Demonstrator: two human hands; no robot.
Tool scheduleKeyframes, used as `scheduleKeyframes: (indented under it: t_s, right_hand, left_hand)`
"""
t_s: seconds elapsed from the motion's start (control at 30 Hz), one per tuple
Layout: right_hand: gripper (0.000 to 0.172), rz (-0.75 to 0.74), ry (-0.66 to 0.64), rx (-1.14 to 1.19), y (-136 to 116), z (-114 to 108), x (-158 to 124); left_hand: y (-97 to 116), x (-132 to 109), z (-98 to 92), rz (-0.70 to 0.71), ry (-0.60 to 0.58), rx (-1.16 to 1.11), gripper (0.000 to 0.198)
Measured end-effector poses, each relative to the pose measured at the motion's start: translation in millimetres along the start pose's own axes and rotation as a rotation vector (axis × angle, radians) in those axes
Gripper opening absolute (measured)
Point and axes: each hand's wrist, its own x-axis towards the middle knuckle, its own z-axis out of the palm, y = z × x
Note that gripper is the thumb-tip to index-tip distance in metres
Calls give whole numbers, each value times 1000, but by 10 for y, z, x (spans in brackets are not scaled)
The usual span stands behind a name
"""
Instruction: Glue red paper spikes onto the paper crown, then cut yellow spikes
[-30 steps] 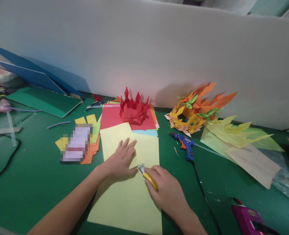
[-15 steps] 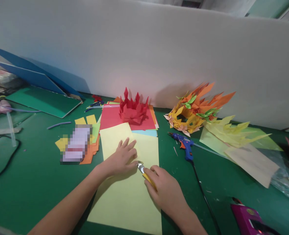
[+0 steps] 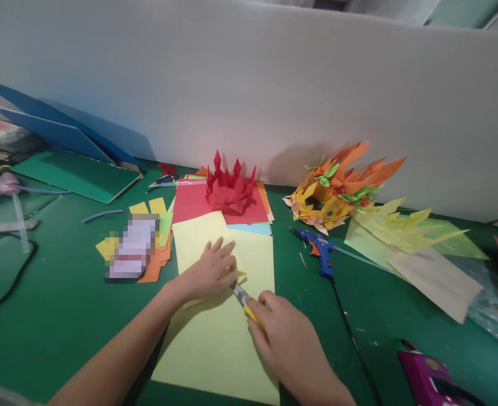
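Note:
Pale yellow paper (image 3: 223, 349) lies on the green table in front of me. My left hand (image 3: 210, 272) rests flat on it with the fingers spread. My right hand (image 3: 285, 335) is closed around a yellow-handled utility knife (image 3: 239, 291), its blade pointing up and left. The blade tip is beside my left thumb, close to the paper; exact contact is hard to make out. A small pointed yellow paper piece (image 3: 241, 277) shows just past the thumb, partly hidden by the left hand.
A red paper crown (image 3: 231, 194) stands on red sheets behind the paper. To the right are an orange and yellow paper crown (image 3: 325, 211), a blue glue gun (image 3: 325, 256) with its cord, and a purple box (image 3: 424, 375). A blurred phone-like object (image 3: 133, 248) lies left.
The knife has shifted slightly left and down, its tip now at my left thumb, and my right hand has moved slightly with it. My left hand stays in place.

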Motion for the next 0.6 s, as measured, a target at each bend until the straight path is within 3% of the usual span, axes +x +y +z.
scheduleKeyframes:
  t_s: [0.33, 0.6]
  right_hand:
    - [22, -4, 7, -31, 102, -130, -17]
    - [35, 17, 30, 13, 236, 75, -52]
  left_hand:
    - [-29, 8, 31, -7, -3, -68, 20]
    - [-17, 14, 73, -16, 16, -72, 40]
